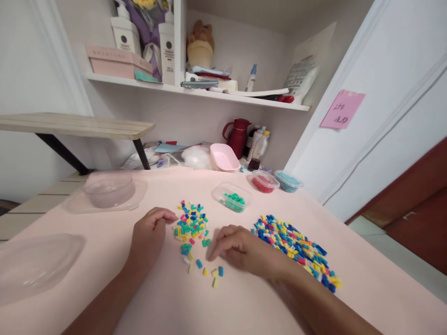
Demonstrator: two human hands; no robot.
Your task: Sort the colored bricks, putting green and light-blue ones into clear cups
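Note:
A small heap of mixed-colour beads (191, 224) lies on the pink table (244, 307), with a few loose ones trailing toward me. My left hand (151, 231) rests just left of the heap, fingers curled, fingertips touching its edge. My right hand (234, 247) lies to the heap's right, fingers bent and pressed to the table near the stray beads. A larger spread of mixed beads (296, 246) stretches behind my right wrist. Whether either hand pinches a bead is hidden.
A clear tub of green beads (233, 198) stands behind the heap, with tubs of red beads (264, 182) and blue beads (288, 181) farther right. An empty clear bowl (109, 188) and a clear lid (35, 265) sit at the left. Bottles, a red jug (238, 135) and shelves line the wall.

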